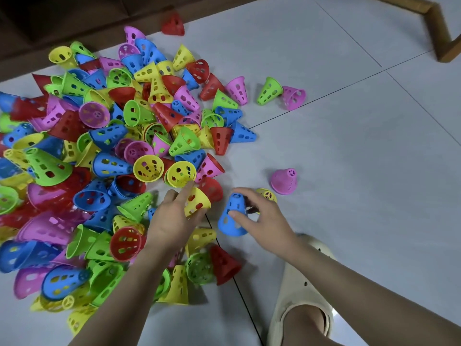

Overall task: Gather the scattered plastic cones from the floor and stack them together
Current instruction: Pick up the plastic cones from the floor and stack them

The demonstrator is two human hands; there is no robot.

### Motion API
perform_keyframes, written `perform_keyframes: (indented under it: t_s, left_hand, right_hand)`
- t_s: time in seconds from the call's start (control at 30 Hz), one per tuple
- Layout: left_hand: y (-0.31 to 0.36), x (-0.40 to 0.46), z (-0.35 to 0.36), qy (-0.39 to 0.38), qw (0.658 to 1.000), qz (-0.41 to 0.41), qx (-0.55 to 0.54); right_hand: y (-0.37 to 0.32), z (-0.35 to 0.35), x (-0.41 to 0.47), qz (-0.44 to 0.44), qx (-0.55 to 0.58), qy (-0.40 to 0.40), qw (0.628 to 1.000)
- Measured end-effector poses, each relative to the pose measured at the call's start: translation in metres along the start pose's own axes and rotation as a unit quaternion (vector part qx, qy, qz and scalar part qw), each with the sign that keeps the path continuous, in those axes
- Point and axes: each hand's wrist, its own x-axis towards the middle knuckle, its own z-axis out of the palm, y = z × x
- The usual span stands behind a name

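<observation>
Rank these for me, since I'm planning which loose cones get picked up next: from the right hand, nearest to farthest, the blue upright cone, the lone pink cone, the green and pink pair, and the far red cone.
1. Blue upright cone: under the right hand, fingers on it.
2. Lone pink cone: just beyond, to the right.
3. Green and pink pair: farther up the floor.
4. Far red cone: by the dark furniture, farthest.

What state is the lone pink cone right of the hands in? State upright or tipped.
Upright. The pink cone stands apart from the pile on its wide rim on the floor, its narrow vented top pointing up.
</observation>
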Motion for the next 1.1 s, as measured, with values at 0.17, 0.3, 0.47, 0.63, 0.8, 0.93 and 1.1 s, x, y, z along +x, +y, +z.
perform_keyframes:
  t_s: [0.17, 0.3, 0.47, 0.63, 0.8, 0.93, 1.1]
  left_hand:
    - [0.009, -0.003, -0.013, 0.059, 0.995, 0.015, -0.074]
    - [0.029, -0.004, -0.014, 0.089, 0.988, 0.050, -0.116]
    - [0.061, -0.007, 0.003, 0.033, 0.981, 0.116, -0.149]
    - [0.094, -0.003, 0.027, -0.009, 0.974, 0.171, -0.146]
    - [0.113, 0.009, 0.047, -0.035, 0.974, 0.191, -0.117]
    - [0.119, 0.014, 0.062, -0.045, 0.978, 0.188, -0.082]
    - [0.120, 0.021, 0.080, -0.028, 0.983, 0.176, -0.052]
  right_hand:
    - [-0.008, -0.032, 0.010, -0.014, 0.016, 0.097, 0.995]
    - [-0.001, -0.066, 0.023, -0.020, 0.019, 0.212, 0.977]
    - [0.032, -0.094, 0.034, 0.026, 0.020, 0.271, 0.962]
    - [0.052, -0.100, 0.040, 0.064, 0.002, 0.248, 0.967]
    - [0.072, -0.096, 0.040, 0.075, -0.091, 0.181, 0.976]
    - [0.077, -0.099, 0.038, 0.062, -0.134, 0.160, 0.976]
    - [0.076, -0.103, 0.040, 0.109, -0.121, 0.134, 0.977]
